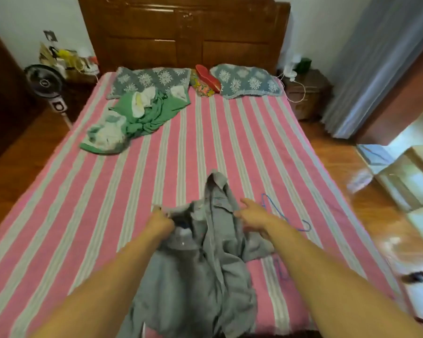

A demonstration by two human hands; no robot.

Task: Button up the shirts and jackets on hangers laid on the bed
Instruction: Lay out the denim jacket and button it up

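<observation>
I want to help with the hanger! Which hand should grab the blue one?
The right hand, probably. The blue hanger lies on the bed just beside it, on the right of the grey shirt. The left hand grips the shirt on the far side.

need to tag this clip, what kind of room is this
A home bedroom, most likely. A bed with a pink striped cover fills the view, backed by a carved wooden headboard, with two patterned pillows at its top and a nightstand beside it. Both hands grip a grey shirt.
</observation>
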